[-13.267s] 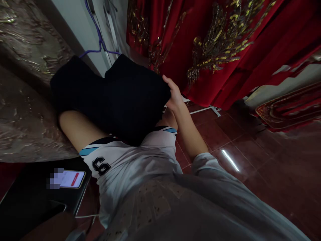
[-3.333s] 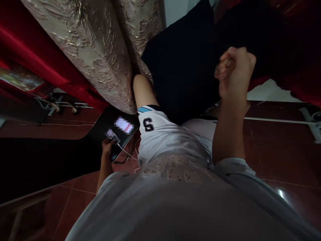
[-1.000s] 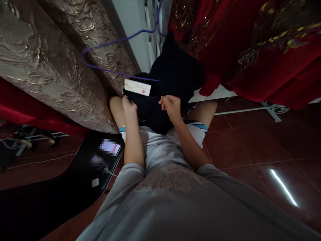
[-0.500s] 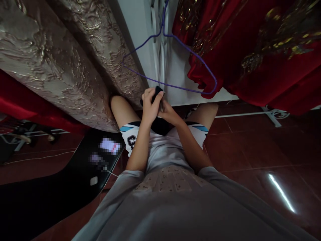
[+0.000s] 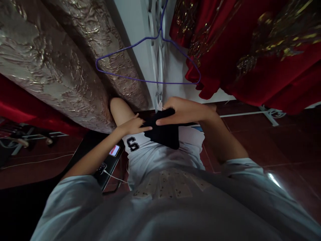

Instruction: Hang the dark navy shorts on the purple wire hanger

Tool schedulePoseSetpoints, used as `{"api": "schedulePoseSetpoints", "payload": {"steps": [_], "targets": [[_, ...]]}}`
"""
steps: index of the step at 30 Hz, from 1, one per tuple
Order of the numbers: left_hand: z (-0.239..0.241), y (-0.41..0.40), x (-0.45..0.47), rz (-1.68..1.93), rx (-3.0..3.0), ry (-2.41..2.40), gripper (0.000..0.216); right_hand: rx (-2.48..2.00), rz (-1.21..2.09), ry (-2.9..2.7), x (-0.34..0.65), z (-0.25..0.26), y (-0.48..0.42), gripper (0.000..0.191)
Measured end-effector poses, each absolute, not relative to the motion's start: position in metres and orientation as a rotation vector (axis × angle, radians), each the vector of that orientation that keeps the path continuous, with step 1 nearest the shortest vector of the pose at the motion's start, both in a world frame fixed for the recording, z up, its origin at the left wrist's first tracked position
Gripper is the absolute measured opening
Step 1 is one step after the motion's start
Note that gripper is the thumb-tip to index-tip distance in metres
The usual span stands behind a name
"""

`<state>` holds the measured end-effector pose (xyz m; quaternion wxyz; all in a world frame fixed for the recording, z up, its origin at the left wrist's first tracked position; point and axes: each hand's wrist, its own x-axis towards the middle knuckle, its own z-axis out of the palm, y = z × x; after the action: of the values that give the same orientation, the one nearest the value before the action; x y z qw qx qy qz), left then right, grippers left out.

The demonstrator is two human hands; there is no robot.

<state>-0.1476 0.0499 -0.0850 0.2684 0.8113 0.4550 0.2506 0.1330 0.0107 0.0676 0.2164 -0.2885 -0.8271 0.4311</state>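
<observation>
A piece of black cloth [image 5: 167,135] is spread over my lap, between my two hands. My left hand [image 5: 134,126] grips its left edge, one finger stretched along the fabric and the thumb raised. On the upper right part, my right hand [image 5: 182,110] pinches the cloth, its thumb lying across the front and the other fingers mostly hidden behind. A small white tag-like piece [image 5: 159,105] sticks up at the cloth's top edge. What kind of garment or item the cloth is, I cannot tell.
A purple wire hanger [image 5: 147,80] hangs in front of me. Beige textured fabric [image 5: 82,67] drapes on the left, red fabric with gold sequins [image 5: 220,60] on the right. A lit phone [image 5: 114,150] lies on the black seat [image 5: 82,147]. A white rack foot [image 5: 272,117] stands on the tiles.
The black cloth, bunched between my clasped hands before, is now spread wider. My hands have moved apart and nearer my body. The hanger has swung to the left.
</observation>
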Motion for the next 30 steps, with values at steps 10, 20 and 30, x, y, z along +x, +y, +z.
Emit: {"api": "schedulePoseSetpoints", "payload": {"steps": [10,20,30], "targets": [[-0.014,0.066,-0.212,0.554,2.141,1.285,0.035,-0.981,0.887,-1.518,0.106,-0.02,0.123,0.021],[0.097,0.067,-0.192,0.357,2.586,1.853,0.022,-1.061,0.672,-1.779,0.186,0.007,0.09,0.045],[0.093,0.113,-0.104,1.184,2.435,1.214,0.025,-1.06,0.451,-1.88,0.176,-0.004,0.065,0.029]]}}
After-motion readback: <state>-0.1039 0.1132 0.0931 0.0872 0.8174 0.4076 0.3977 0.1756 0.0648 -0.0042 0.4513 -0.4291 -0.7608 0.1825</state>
